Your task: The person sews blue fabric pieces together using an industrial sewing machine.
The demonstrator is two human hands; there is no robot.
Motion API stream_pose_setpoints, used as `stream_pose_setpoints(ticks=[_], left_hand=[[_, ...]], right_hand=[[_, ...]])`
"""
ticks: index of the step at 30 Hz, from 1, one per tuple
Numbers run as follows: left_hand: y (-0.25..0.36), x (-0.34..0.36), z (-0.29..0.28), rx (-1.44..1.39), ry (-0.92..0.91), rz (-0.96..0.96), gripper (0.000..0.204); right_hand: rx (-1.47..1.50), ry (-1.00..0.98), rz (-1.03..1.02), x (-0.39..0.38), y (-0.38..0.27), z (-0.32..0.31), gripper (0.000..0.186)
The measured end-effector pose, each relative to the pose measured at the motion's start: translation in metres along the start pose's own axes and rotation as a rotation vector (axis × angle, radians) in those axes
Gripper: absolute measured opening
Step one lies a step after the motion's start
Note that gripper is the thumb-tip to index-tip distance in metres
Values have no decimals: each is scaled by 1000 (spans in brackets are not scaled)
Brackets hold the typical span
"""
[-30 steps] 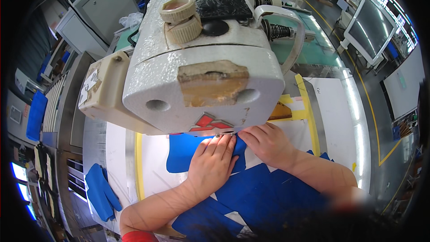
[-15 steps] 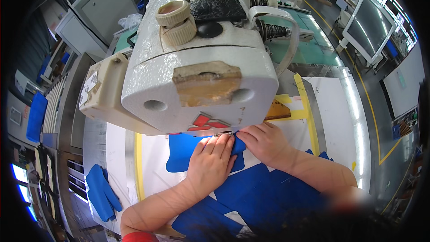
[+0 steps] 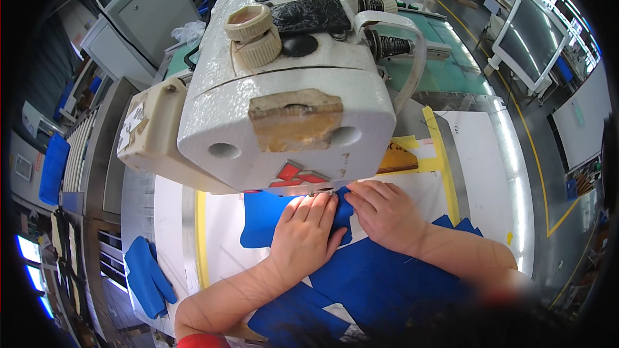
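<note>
A blue fabric piece [image 3: 256, 220] lies on the white work surface under the front of a sewing machine head [image 3: 290, 96]. My left hand [image 3: 303, 232] rests flat on this piece, its fingers pointing toward the needle area and its thumb out to the side. At the right edge of the same piece is my right hand [image 3: 387, 214], fingers slightly bent and apart, fingertips at the fabric edge. The machine head hides the needle and the far part of the piece.
More blue fabric pieces [image 3: 387, 274] overlap in front of me, below my hands. Another blue piece [image 3: 147, 277] lies at the left. Yellow tape strips [image 3: 201, 238] run along the surface, and a brown block [image 3: 398, 160] is taped at the right. A monitor [image 3: 532, 38] stands far right.
My right hand has shifted slightly to the right and toward me, its fingers spreading a little. My left hand stays nearly in place on the fabric.
</note>
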State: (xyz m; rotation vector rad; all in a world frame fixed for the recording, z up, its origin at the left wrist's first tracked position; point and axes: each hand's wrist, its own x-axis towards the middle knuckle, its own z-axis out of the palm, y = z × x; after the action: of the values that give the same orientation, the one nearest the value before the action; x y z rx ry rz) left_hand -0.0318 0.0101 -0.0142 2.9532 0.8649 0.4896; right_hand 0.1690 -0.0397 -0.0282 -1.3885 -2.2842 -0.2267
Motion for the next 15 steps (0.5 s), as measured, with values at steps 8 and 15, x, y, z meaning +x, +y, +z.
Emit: stream_pose_setpoints(ticks=[8, 15], left_hand=[[-8, -8, -7, -14, -4, -5, 53], [-16, -16, -12, -38, -19, -28, 53]], right_hand=[[-8, -2, -10, 8, -11, 5, 34], [4, 13, -20, 15, -20, 7, 35]])
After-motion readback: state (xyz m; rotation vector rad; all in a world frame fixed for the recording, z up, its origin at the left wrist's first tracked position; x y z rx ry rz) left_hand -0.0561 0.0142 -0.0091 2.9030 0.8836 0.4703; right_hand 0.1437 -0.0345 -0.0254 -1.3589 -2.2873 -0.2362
